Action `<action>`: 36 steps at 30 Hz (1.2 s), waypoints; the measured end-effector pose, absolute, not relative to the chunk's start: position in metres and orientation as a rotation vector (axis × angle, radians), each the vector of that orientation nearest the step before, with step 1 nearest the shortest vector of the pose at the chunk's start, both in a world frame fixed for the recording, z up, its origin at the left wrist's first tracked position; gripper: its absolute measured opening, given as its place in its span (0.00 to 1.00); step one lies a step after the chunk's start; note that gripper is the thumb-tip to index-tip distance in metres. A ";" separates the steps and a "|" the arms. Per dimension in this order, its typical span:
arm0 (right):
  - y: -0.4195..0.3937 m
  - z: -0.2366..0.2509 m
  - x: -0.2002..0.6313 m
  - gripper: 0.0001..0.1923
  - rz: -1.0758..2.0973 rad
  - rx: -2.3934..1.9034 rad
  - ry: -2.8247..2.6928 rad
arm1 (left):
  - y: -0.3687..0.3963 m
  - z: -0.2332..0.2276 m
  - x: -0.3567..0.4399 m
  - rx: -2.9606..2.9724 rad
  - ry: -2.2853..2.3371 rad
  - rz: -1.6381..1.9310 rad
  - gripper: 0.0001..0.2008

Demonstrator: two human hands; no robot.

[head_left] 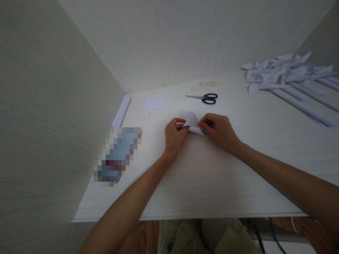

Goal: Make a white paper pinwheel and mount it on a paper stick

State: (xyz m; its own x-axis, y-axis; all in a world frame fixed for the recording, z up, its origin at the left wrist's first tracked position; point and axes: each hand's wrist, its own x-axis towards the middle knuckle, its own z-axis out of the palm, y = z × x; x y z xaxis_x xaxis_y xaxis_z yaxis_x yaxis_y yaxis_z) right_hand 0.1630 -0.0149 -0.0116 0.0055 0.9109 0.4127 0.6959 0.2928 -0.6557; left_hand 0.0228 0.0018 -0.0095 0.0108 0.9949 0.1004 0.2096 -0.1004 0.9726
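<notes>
A white piece of paper (190,119) with curled, folded flaps is between my two hands, over the middle of the table. My left hand (175,135) pinches its left side, thumb and fingers closed on it. At the right side, my right hand (218,129) is closed with its fingertips on another flap. Behind them lies a pair of scissors (203,98) with black handles, blades pointing left. A flat square of white paper (154,102) rests to the left of the scissors.
Several white paper pinwheels (284,76) with rolled paper sticks (304,106) are piled at the back right. Rolled white paper (122,111) lies along the left wall. A blurred-out phone-like object (119,155) is at the left. Walls (185,42) enclose the table (206,190).
</notes>
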 end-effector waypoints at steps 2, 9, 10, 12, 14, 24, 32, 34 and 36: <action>-0.015 -0.012 0.163 0.07 0.313 -1.457 -1.760 | 0.002 -0.009 0.023 1.450 1.317 1.170 0.05; -0.015 -0.012 0.163 0.07 0.274 -1.512 -1.760 | 0.003 -0.011 0.023 1.461 1.319 1.169 0.05; -0.015 -0.013 0.163 0.07 0.273 -1.523 -1.754 | 0.003 -0.010 0.023 1.458 1.320 1.169 0.05; -0.016 -0.013 0.162 0.07 0.263 -1.538 -1.750 | 0.003 -0.010 0.023 1.446 1.321 1.165 0.05; -0.017 -0.013 0.162 0.07 0.239 -1.550 -1.754 | 0.003 -0.010 0.023 1.435 1.319 1.160 0.05; -0.019 -0.013 0.162 0.07 0.096 -1.527 -1.772 | 0.003 -0.012 0.023 1.384 1.219 1.206 0.07; -0.025 -0.011 0.161 0.08 0.040 -1.373 -1.735 | -0.003 -0.007 0.023 1.554 1.095 1.441 0.09; -0.026 -0.011 0.160 0.08 0.057 -1.372 -1.735 | -0.006 -0.007 0.022 1.636 1.116 1.467 0.10; -0.027 -0.010 0.158 0.07 0.081 -1.372 -1.740 | -0.009 -0.007 0.021 1.745 1.149 1.476 0.10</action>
